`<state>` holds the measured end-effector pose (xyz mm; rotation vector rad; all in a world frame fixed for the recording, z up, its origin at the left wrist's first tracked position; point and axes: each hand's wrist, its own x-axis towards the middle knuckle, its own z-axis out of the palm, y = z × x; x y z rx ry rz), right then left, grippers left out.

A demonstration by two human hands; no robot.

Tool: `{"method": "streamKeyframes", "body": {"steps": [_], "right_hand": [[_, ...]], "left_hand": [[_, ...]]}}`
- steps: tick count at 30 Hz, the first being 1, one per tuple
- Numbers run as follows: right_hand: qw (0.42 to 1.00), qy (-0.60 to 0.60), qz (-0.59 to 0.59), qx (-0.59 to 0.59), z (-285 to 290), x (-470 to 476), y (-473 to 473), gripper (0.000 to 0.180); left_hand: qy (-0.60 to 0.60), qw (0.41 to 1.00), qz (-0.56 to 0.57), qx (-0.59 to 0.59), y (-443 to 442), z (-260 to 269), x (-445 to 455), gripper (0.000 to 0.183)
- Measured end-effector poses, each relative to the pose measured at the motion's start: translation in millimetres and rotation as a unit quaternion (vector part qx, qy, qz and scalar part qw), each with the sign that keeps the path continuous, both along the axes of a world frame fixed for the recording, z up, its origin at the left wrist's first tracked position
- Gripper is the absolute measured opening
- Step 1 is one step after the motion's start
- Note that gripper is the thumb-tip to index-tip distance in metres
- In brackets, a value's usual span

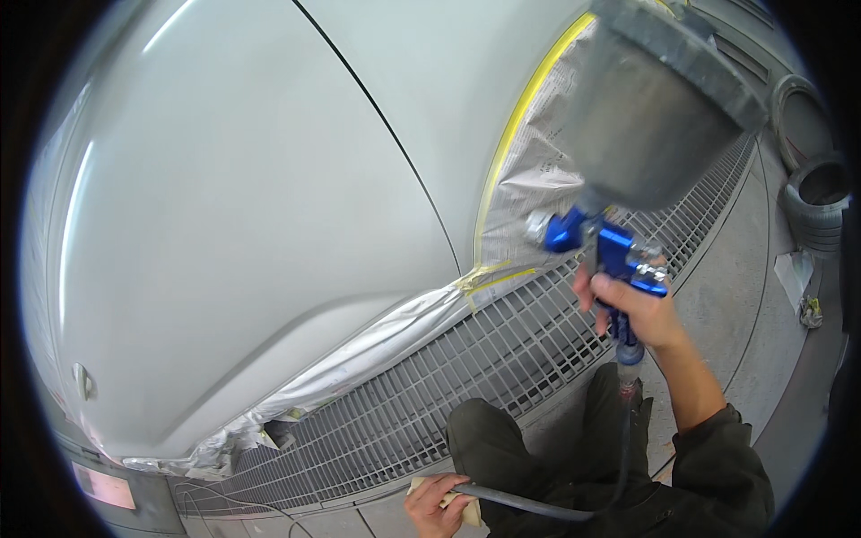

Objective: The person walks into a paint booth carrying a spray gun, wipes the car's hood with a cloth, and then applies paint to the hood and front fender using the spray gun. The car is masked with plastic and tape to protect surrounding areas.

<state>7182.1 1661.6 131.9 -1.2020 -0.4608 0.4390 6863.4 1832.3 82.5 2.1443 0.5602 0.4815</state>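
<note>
My right hand [635, 306] grips the handle of a blue spray gun [615, 249] with a large grey gravity cup [652, 121] on top. Its silver nozzle points left, towards a light grey car body panel [255, 175]. From the base of the handle an air hose [538, 509] runs down and curves across my lap. My left hand [437, 504], low in the view, holds the hose and a pale yellow cloth [471, 512]. Yellow masking tape [511, 138] edges the masking paper [531, 195] over the curved opening behind the nozzle.
A metal floor grating [430, 376] runs beside the car, below plastic sheeting [363, 366] along its lower edge. Tyres [817, 195] stand at the far right, near crumpled paper [810, 313]. A thin cable or hose [235, 501] lies on the floor at lower left.
</note>
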Motion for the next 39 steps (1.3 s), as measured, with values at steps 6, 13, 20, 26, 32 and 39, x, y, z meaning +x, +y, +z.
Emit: {"method": "streamKeyframes", "body": {"steps": [6, 13, 20, 26, 32, 39], "right_hand": [[0.954, -0.102, -0.280, -0.022, 15, 22, -28, 0.024], [0.999, -0.016, 0.004, 0.031, 29, -3, -5, 0.030], [0.998, 0.020, 0.043, 0.047, 31, 4, 10, 0.022], [0.958, -0.081, -0.274, -0.032, 43, 33, -34, 0.024], [0.947, -0.090, -0.307, -0.014, 46, 22, -48, 0.030], [0.977, -0.096, -0.193, 0.002, 44, 4, -32, 0.038]], "left_hand": [[0.002, 0.999, 0.021, -0.026, 10, -4, -2, 0.023], [-0.012, 1.000, 0.015, -0.020, 12, 5, 4, 0.022], [-0.020, 1.000, 0.002, 0.019, 13, 2, 8, 0.024], [-0.017, 0.999, 0.031, -0.014, 25, -2, 7, 0.023], [0.022, 0.998, 0.061, -0.004, 35, 3, 11, 0.025], [-0.057, 0.995, 0.043, 0.064, 49, -4, 11, 0.021]]}}
